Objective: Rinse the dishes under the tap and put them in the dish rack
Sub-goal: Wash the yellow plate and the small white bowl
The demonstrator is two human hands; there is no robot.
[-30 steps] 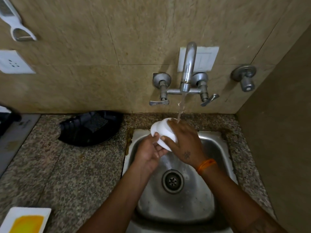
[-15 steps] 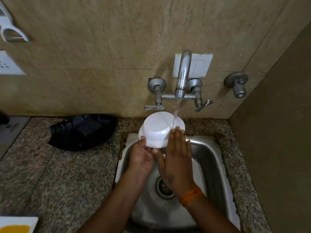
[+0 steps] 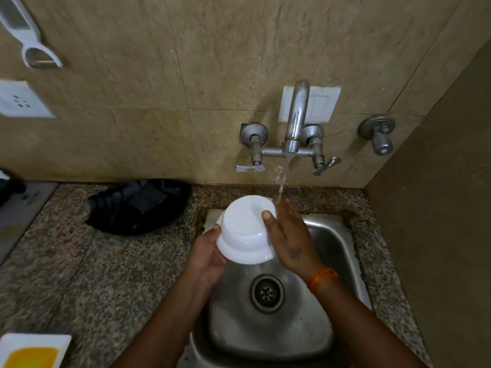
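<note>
- Over the steel sink (image 3: 342, 243), just under the tap (image 3: 297, 120), a white bowl (image 3: 245, 232) is held between both hands, bottom side turned up toward the camera and rim tilted down toward the basin.
- The bowl is gripped at its left rim by the left hand (image 3: 207, 254), whose fingers are curled under the edge with the thumb laid on the outer wall.
- The right hand (image 3: 291, 241) is laid flat against the bowl's right side, fingers straight and thumb pressed on the upturned base; nothing is clasped by it.
- The water stream (image 3: 283, 179) is seen to fall just right of the bowl, onto the right hand's fingers and the far rim, so most of the base sits left of the flow.
- The coming move is judged to turn on this offset: the bowl would need to be shifted right or turned so that its hollow faces the stream.
- The left hand is judged the carrying one, since the only true grip is its own.
- The bowl looks smooth, glossy and wet, with a stepped foot ring and no visible residue; a slippery hold is likely.
- No dish rack can be identified with certainty; a black tray-like object (image 3: 138, 205) lies on the granite counter (image 3: 79, 274) to the left, well apart from the sink.
</note>
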